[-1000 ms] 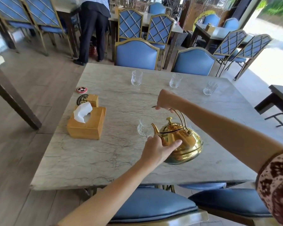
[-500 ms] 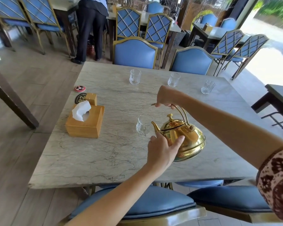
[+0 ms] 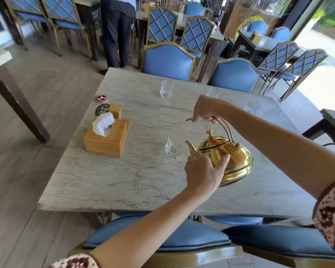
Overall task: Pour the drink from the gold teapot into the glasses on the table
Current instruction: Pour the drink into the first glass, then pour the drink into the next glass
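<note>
Your right hand (image 3: 205,110) is curled closed around the top of the arched handle of the gold teapot (image 3: 225,157), carrying it tilted above the table (image 3: 124,180). Your left hand (image 3: 203,173) is spread part-open against the pot's near flank, thumb lying across the shoulder, steadying rather than gripping.

What the pour turns on is the line of the spout (image 3: 190,147). It juts out to the left of the pot body, beyond your left fingertips, and its tip sits just beside the rim of the nearest glass (image 3: 173,146), at about rim height. Whether the tip is over the mouth or only alongside it is hard to tell; no stream shows, and the glass looks empty.

So the target lies leftward from both hands, along the spout's axis. Your right hand sits farther away and above; tipping the handle toward the glass would likely lower the spout.

Three other glasses (image 3: 167,89) (image 3: 213,92) (image 3: 252,106) stand well beyond your right hand.
</note>
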